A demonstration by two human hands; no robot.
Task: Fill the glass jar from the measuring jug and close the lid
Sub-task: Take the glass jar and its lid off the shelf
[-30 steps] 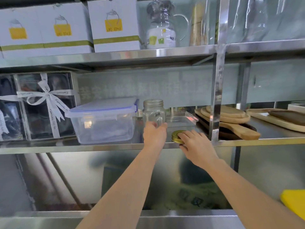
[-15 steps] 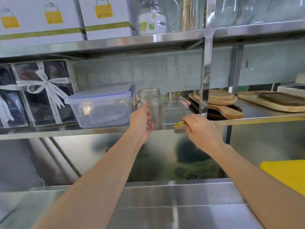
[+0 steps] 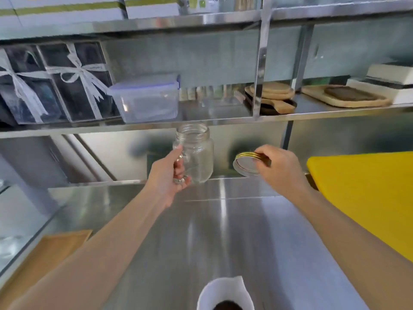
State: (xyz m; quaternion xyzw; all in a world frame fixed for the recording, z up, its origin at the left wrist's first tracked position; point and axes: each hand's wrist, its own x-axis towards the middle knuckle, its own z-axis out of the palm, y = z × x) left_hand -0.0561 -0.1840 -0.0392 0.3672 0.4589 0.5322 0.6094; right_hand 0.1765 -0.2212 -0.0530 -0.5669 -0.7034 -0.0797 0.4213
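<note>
Clear glass jar (image 3: 196,153), empty, lidless

Empty, upright glass jar (image 3: 194,153) aloft; gold lid (image 3: 247,164) tilted beside it.

Both arms outstretched, left hand (image 3: 166,173) and right hand (image 3: 280,167) clenched.

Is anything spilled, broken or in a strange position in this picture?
Nothing stands out. The left hand holds the empty glass jar upright by its handle; the right hand holds the gold lid, tilted only because it is carried. No spill shows on the steel counter.
</note>
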